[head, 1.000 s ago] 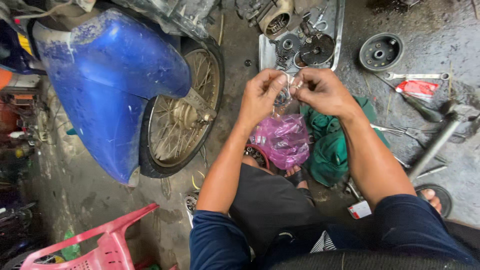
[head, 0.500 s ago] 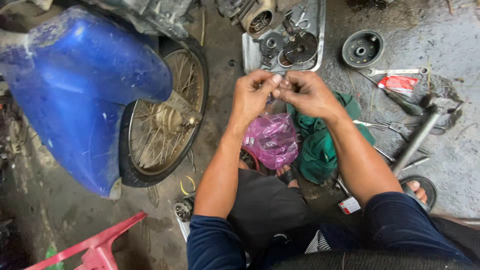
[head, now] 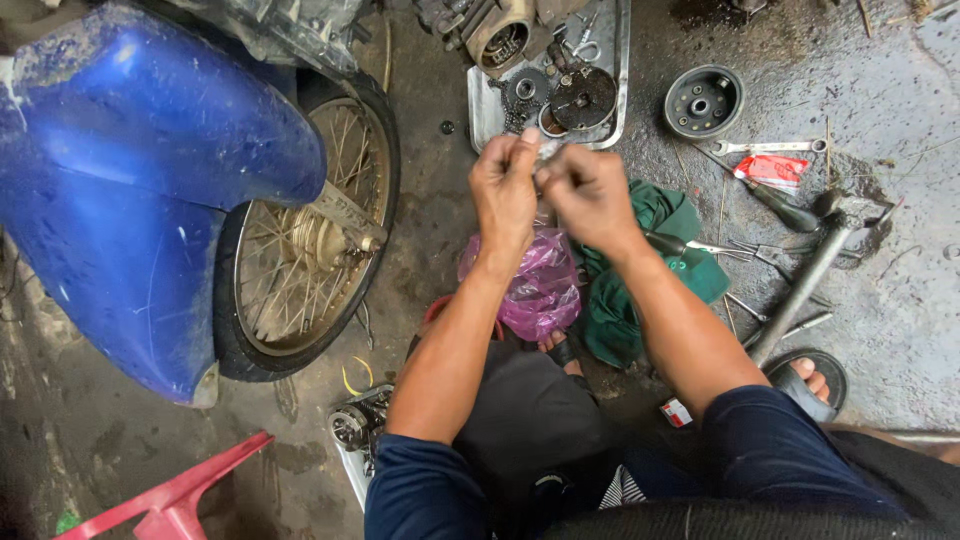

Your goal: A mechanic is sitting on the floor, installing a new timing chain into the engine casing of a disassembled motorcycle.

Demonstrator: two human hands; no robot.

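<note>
we hold both hands up close together over the pink plastic bag [head: 540,285], the left hand [head: 505,190] and the right hand [head: 590,195] almost touching at the fingertips. the fingers of both are curled in and pinched on something small between them; we cannot tell what it is. the bag lies on the floor under our wrists, just beside the green cloth [head: 640,275] on its right. beyond the hands the metal tray [head: 620,60] of engine parts sits near the top edge, with the round flywheel [head: 703,100] just beside it. on the left the spoked wheel [head: 305,230] and blue fender [head: 150,200] close that side in. on the right, the steel bar [head: 805,285] and wrench [head: 770,147] lie on the wet concrete, with bare floor around them
</note>
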